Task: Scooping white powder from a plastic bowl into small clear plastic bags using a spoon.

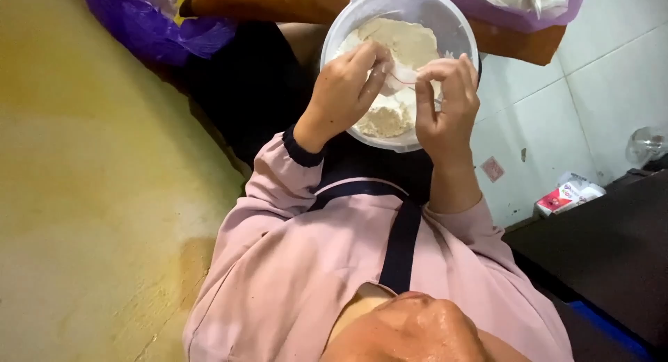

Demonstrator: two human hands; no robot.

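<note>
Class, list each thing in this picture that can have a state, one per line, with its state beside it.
White bowl: open, holding pale dough, on the lap.
Left hand: pinching one end of a thin red band.
Right hand: pinching the other end.
Red band: stretched between the hands.
Purple bag: crumpled.

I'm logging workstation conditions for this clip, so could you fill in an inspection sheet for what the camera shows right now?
Surface: round white plastic bowl rests on the person's lap; worn yellow floor to one side.
Job's things: pale dough mass in the bowl; thin red thread between the two hands.
Clutter: purple plastic bag; small red and white packet on the white tiled floor.
Hands: left hand and right hand both pinch the thread over the bowl.
Cables: nothing seen.
Surroundings: brown wooden board beyond the bowl; dark furniture edge.
</note>
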